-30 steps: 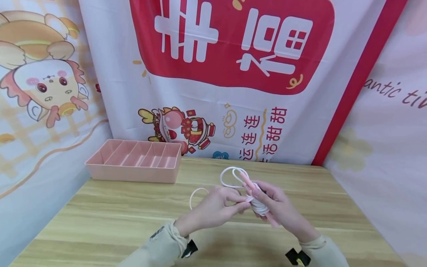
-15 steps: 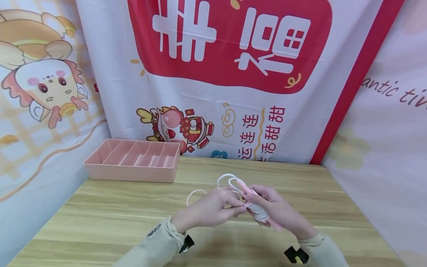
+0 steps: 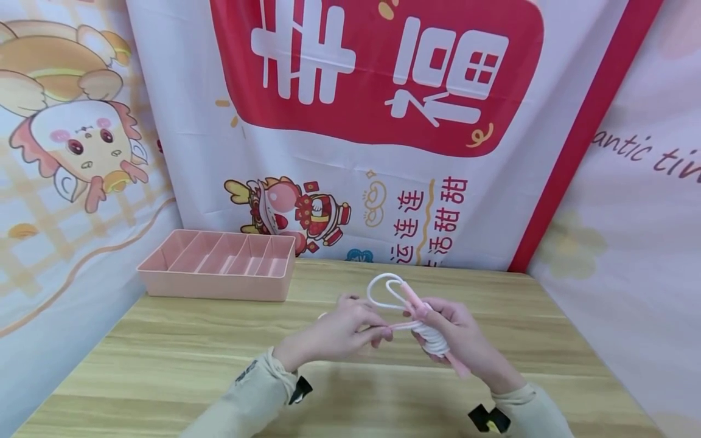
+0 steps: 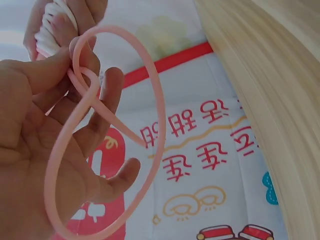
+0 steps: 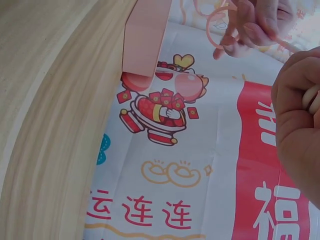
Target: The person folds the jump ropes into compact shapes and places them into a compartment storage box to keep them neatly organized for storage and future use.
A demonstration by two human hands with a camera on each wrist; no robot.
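A pink-and-white cord (image 3: 436,344) is wound into a tight bundle, its white turns wrapped across pink lengths that stick out at both ends. My right hand (image 3: 465,337) grips this bundle over the table, and white loops rise from its upper end. Just left of it, my left hand (image 3: 339,328) pinches a stretch of the cord between thumb and fingertips, drawn straight from the bundle. In the left wrist view, a pink loop of the cord (image 4: 159,100) hangs from those fingertips, with the other fingers spread apart. Part of the bundle is hidden behind the right fingers.
On the back left of the wooden table (image 3: 181,353) stands a pink divided box (image 3: 216,286) with several compartments. A printed cloth (image 3: 328,152) hangs behind the table, and more printed cloth lines both sides.
My left hand has moved left from the bundle, and a length of cord now stretches between the hands. The right hand keeps hold of the bundle, its upper loops shifting slightly.
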